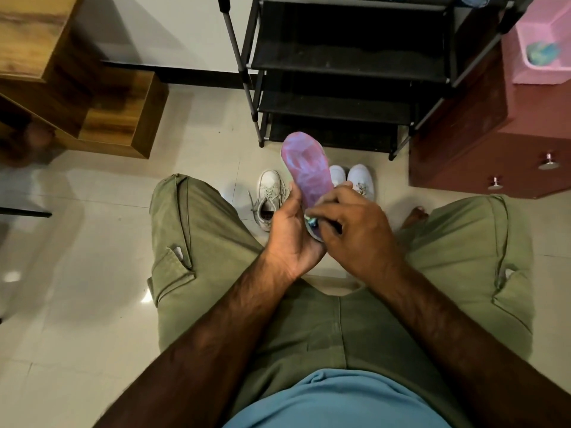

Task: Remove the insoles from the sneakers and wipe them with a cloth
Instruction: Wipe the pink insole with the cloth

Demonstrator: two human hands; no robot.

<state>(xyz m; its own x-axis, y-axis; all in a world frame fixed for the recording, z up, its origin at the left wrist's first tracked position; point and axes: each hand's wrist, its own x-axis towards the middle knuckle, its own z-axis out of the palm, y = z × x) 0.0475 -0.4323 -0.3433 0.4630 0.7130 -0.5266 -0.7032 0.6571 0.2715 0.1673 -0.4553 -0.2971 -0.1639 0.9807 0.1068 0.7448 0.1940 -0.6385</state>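
The left hand (290, 233) lies palm up under the heel end of a pink-purple insole (304, 168). Its grip is clamped on that insole, with the fingers curled up along the left edge. The right hand (355, 223) comes over the same end from the other side, knuckles up. Its grip is closed on a small blue-green scrap of cloth (311, 223), which is pressed against the insole and mostly hidden under the fingers. The insole is held in the air between the person's knees, and its toe end points away, toward the foot of a black shoe rack (340, 103).

Below the insole, on the pale tiled floor (92, 273), stands an off-white sneaker (269, 196) with loose laces, its opening facing up. Just right of the insole the toes of two white sneakers (360, 179) show side by side. A bare foot (414, 216) rests on the tiles near them.

The person sits in olive cargo trousers (200, 242) and a blue shirt (333, 400). A maroon cabinet (463, 149) with metal knobs (548, 162) stands right of the rack. On the cabinet is a pink basket (525, 72) holding a blue-green bundle (542, 52). A wooden unit (117, 118) stands at the left.
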